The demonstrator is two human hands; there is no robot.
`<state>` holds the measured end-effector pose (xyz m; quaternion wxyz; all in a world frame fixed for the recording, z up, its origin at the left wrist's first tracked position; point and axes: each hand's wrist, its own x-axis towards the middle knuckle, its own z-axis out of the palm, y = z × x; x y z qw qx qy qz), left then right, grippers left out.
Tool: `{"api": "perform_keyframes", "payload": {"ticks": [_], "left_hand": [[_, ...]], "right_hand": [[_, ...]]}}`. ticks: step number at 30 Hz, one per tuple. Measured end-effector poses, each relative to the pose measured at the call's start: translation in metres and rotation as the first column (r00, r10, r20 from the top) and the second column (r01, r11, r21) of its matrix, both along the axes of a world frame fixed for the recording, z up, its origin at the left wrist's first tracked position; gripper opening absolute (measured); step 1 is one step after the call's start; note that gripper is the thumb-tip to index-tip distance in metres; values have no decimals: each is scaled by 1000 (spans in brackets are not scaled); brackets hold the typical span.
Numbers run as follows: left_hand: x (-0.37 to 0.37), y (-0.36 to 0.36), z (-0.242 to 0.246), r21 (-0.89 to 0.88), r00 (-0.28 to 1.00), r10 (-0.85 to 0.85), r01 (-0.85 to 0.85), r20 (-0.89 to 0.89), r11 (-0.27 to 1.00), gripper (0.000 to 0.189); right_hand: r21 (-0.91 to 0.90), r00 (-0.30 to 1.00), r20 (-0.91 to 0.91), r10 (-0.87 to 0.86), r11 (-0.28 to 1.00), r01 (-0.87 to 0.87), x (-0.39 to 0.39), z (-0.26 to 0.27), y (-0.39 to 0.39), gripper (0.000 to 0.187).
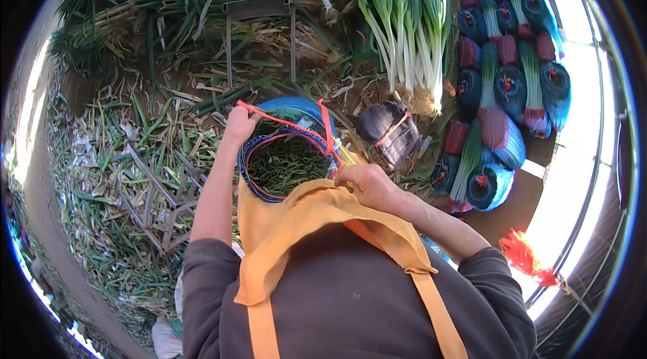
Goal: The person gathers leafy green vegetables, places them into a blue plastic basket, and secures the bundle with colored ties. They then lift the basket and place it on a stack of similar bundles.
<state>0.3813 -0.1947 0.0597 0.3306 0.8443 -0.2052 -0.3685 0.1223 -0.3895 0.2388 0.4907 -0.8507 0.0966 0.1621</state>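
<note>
Upright before me is a blue mesh bag (241,167) packed with spring onions, their green leaf ends (288,164) filling its round mouth. A red cord (290,120) crosses over the far side of the rim. My left hand (241,125) pinches one end of that cord, beyond the bag's left edge. On the near right of the rim, my right hand (368,184) is closed around the cord, with a thin yellow strip (346,154) at its fingers. What lies inside the right fist is partly hidden. An orange apron (313,197) covers the bag's near side.
Loose spring onions (409,25) lie at the far right, with a dark tied cloth bundle (389,129) below them. Filled net bags (505,76) are stacked farther right. A metal-framed stool (260,5) stands ahead; another metal frame (167,207) lies among leaf scraps (111,182) on the left.
</note>
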Motion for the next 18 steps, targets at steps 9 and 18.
{"api": "perform_keyframes", "payload": {"ticks": [9,18], "left_hand": [[11,-9,-11,-88,906,23,-66,-423,994,22],[-6,-6,-13,-99,974,-222,217,-43,971,26]], "right_hand": [[18,993,-76,-93,995,95,-3,-3,16,23],[-40,991,-17,-131,991,130,-14,-4,19,22]]}}
